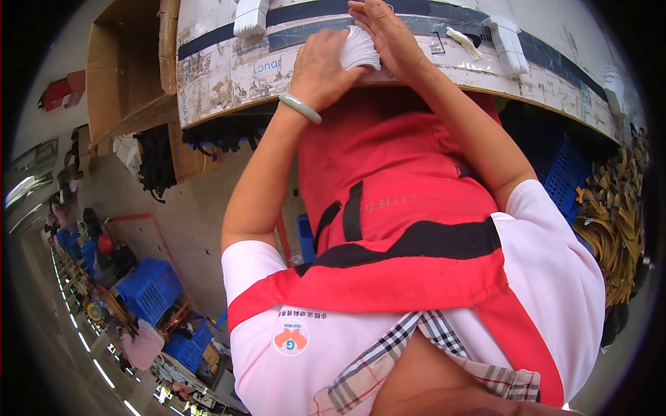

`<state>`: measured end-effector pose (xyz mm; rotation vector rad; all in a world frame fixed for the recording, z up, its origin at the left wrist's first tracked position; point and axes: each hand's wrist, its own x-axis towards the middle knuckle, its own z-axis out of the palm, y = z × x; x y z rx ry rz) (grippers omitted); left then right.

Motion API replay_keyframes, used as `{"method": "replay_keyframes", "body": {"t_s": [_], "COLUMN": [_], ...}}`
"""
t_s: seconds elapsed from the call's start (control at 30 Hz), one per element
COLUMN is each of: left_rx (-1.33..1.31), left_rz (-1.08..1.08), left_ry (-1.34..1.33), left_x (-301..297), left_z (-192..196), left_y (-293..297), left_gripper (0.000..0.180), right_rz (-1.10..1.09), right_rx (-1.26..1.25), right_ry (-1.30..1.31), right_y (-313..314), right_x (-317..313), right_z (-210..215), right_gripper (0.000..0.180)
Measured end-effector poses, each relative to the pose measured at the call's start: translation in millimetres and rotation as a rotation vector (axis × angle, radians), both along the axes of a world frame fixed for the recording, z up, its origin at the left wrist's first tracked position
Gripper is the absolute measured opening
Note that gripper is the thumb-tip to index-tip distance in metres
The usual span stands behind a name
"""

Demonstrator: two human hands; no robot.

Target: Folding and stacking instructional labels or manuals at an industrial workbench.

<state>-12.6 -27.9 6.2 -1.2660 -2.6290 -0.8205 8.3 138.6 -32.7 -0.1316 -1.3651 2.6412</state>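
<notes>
A fanned stack of thin white slips [361, 50] stands on the worktable in front of me, between my two hands. My left hand [325, 64], with a pale bangle on its wrist, is closed round the stack's left side, its thumb along the near edge. On the other side, my right hand [393, 38] is held with its fingers stretched out past the slips, its palm turned toward them. Whether the right palm presses on the stack, I cannot tell. The worktable's top [229, 82] is covered with worn, printed white board crossed by dark tape.
White bundles lie at the table's back left [251, 18] and right [508, 46], with a crumpled pale strip [463, 43] near the right one. An open cardboard box [125, 69] adjoins the left end. A blue crate [565, 173] and brown straps [610, 222] are at my right.
</notes>
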Motion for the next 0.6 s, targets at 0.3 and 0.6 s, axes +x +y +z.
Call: {"method": "replay_keyframes", "body": {"t_s": [0.3, 0.6], "left_rx": [-0.077, -0.084], "left_rz": [0.003, -0.004], "left_ry": [-0.043, -0.032], "left_x": [1, 2], "left_z": [10, 12], "left_y": [0, 1], "left_gripper": [0.065, 0.061], "right_rz": [0.371, 0.43], "right_rx": [0.003, 0.073], "right_ry": [0.016, -0.059], "right_y": [21, 9], "right_x": [-27, -18], "right_z": [22, 30], "right_gripper": [0.058, 0.049]}}
